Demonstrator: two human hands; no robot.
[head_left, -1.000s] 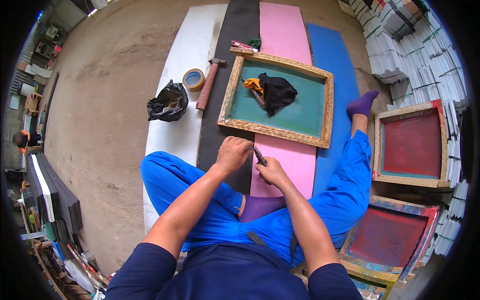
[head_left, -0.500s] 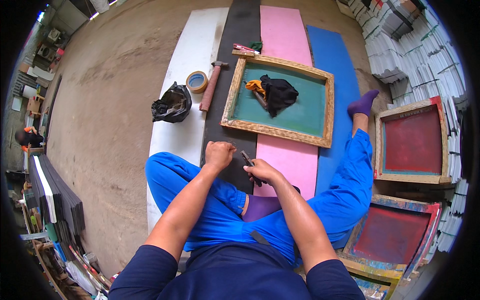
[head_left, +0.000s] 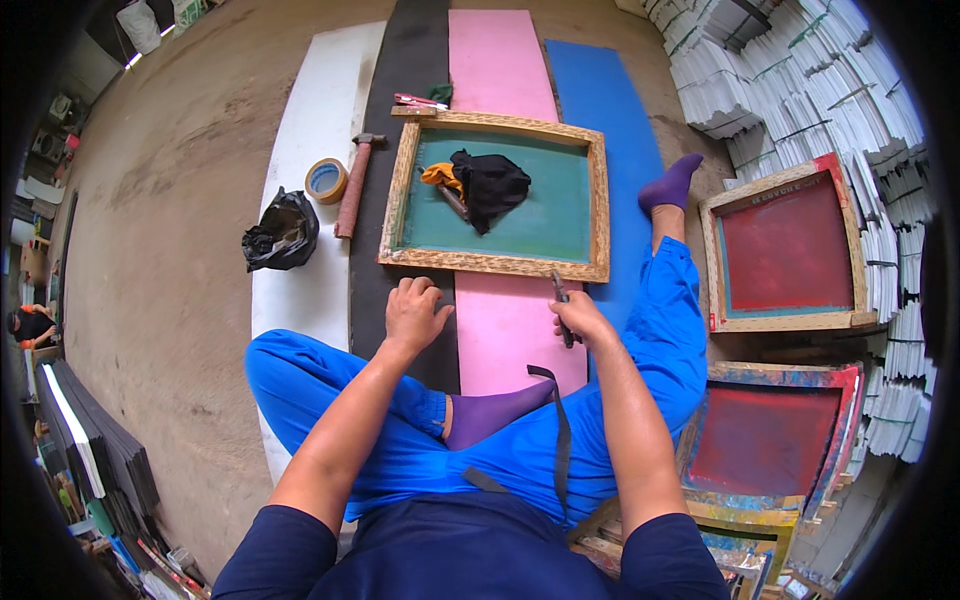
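Note:
In my right hand (head_left: 584, 318) is a pair of dark pliers (head_left: 560, 296), fingers wrapped round the handles. The jaws point away from me, at the near edge of a wooden screen-printing frame (head_left: 490, 262) with green mesh; I cannot tell whether they touch it. My left hand (head_left: 416, 312) hovers over the black strip just short of the frame's near left side. Its fingers are bent and the thumb stands apart, with nothing visible in it. A black cloth (head_left: 492, 188) and an orange cloth (head_left: 440, 177) lie on the mesh, a dark handle-like piece partly under them.
Left of the frame lie a hammer (head_left: 355, 190) with a wrapped handle, a tape roll (head_left: 326, 181) and a black plastic bag (head_left: 281, 232). Red-mesh frames (head_left: 787, 250) stand at right before stacked white bundles (head_left: 770, 80). A person (head_left: 34, 325) is at far left.
My hands have moved apart; the pliers have gone right, up to the frame's near edge. My left hand's fist has loosened. The whole view has shifted, and a black strap now shows by my thigh.

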